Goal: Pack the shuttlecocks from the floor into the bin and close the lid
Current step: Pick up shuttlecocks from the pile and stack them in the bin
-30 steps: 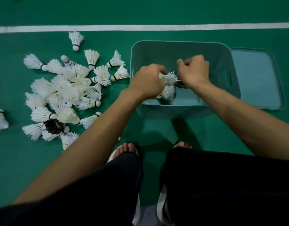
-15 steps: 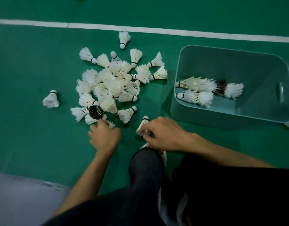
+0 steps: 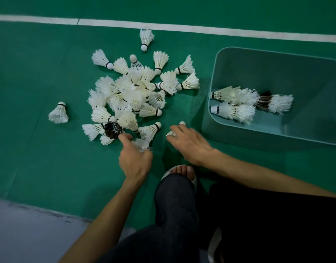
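A heap of white shuttlecocks (image 3: 133, 92) lies on the green floor, with one dark shuttlecock (image 3: 111, 130) at its near edge. The teal bin (image 3: 239, 137) stands to the right, lid off, holding several shuttlecocks (image 3: 237, 105) laid in stacks. My left hand (image 3: 135, 158) is at the heap's near edge, fingers curled round a white shuttlecock (image 3: 142, 144), fingertip by the dark one. My right hand (image 3: 190, 145) reaches over a lone shuttlecock (image 3: 174, 130) near the bin and its fingers close on it.
A stray shuttlecock (image 3: 58, 113) lies apart on the left, another (image 3: 146, 38) near the white court line (image 3: 163, 27). My foot in a sandal (image 3: 182, 171) and dark trouser legs fill the foreground. Grey floor (image 3: 30, 234) starts at bottom left.
A second ago both hands were inside the bin setting down shuttlecocks. They have come out to the floor and now take hold of shuttlecocks at the heap's near edge.
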`<state>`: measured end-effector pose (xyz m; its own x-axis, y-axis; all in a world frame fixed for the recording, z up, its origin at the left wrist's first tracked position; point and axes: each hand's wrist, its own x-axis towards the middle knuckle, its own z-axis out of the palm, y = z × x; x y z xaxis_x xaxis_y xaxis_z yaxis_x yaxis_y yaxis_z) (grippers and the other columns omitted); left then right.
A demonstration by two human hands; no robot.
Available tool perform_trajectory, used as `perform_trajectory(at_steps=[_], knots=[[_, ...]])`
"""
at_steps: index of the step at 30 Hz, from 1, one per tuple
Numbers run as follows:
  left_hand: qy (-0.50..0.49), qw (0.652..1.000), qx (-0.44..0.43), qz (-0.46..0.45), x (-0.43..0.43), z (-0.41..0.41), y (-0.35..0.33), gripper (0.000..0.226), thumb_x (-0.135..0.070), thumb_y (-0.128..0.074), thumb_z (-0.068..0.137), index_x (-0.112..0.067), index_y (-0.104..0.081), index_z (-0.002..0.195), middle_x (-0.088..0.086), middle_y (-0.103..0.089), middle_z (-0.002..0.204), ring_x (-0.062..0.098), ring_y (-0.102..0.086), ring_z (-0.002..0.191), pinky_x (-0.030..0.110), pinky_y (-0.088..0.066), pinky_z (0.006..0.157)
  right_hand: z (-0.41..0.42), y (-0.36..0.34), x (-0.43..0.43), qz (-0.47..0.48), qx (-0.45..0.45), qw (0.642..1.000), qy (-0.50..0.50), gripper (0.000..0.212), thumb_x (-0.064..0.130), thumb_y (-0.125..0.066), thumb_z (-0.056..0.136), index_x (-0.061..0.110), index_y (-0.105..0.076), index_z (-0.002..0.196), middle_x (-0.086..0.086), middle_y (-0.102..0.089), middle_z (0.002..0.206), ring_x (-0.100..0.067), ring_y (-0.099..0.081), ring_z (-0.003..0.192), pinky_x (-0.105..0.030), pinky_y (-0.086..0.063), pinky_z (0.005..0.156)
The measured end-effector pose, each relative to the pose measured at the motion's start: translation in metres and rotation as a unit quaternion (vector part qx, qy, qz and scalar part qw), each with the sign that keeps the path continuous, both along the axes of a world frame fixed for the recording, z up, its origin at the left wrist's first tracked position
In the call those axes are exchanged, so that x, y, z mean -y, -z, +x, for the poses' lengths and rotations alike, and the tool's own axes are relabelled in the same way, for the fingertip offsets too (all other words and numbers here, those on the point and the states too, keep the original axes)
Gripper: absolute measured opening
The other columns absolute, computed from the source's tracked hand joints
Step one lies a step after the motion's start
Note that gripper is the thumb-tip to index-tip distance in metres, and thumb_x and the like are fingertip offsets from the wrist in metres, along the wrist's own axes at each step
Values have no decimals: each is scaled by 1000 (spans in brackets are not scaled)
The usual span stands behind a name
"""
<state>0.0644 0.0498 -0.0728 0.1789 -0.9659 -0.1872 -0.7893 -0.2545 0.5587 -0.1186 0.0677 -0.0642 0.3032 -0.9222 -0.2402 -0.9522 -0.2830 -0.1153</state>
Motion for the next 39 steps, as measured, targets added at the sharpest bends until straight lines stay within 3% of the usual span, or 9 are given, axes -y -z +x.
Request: perform_trajectory(at_steps=[4,7,11,16,20,23,30,35,39], knots=[[0,997,-40,65,14,-23,-7,38,-44,-64,85,-20,-54,112,1,-60,89,31,-60,88,39,-43,76,-14,11,-1,-45,-22,998,-23,42,3,-79,77,10,-69,116,-19,-60,124,-40,-55,115,-50,-49,91],[-53,989,-67,117,26,-38,-6,52,-66,-61,86,-22,-68,112,0,-64,102,24,-60,99,37,-44,86,-23,6,-4,-40,-21,999,-14,25,15,-53,99,7,-64,120,-13,-57,127,-32,-54,112,-41,-43,96],[-111,985,-77,111,30,-53,-12,20,-34,-66,87,-20,-78,95,7,-75,94,32,-69,99,30,-44,79,-19,-1,-18,-150,28,988,4,13,5,-64,91,-5,-69,96,-23,-57,137,-36,-52,124,-50,-50,100],[-122,985,-125,10,25,-74,-42,18,-28,-64,87,-19,-78,94,-1,-72,84,22,-64,79,26,-41,72,-8,-46,-13,-351,113,929,19,20,4,-59,95,-2,-70,80,-25,-63,135,-42,-58,123,-50,-47,94],[-62,963,-228,-132,33,-89,-69,21,-27,-57,73,-8,-62,65,-1,-52,55,16,-41,53,31,-34,53,-13,-96,-2,-431,167,880,109,13,9,-70,88,1,-73,79,-17,-70,111,-36,-61,104,-44,-44,78],[12,940,-261,-219,41,-109,-96,23,-25,-59,77,-7,-57,62,5,-52,59,16,-39,54,37,-33,52,-33,-117,1,-464,271,818,204,13,14,-73,89,4,-75,81,-9,-67,86,-29,-56,83,-41,-43,68],[207,911,-220,-282,46,-168,-119,16,-23,-68,83,-12,-71,72,3,-64,72,17,-55,64,37,-47,57,-121,-130,-8,-316,410,712,474,6,23,-76,85,20,-80,82,11,-75,75,-7,-69,70,-32,-60,74],[331,906,-103,-245,39,-204,-113,20,-32,-63,89,-16,-70,78,1,-67,79,22,-59,69,36,-49,60,-194,-100,-24,-147,300,674,658,14,15,-73,84,20,-76,72,4,-76,84,-17,-73,84,-35,-61,81],[366,907,5,-208,38,-224,-114,20,-31,-56,90,-17,-66,79,-1,-61,77,26,-56,69,31,-41,56,-225,-80,-35,-67,199,647,733,8,11,-63,85,6,-68,88,-10,-71,95,-31,-69,86,-33,-53,71]])
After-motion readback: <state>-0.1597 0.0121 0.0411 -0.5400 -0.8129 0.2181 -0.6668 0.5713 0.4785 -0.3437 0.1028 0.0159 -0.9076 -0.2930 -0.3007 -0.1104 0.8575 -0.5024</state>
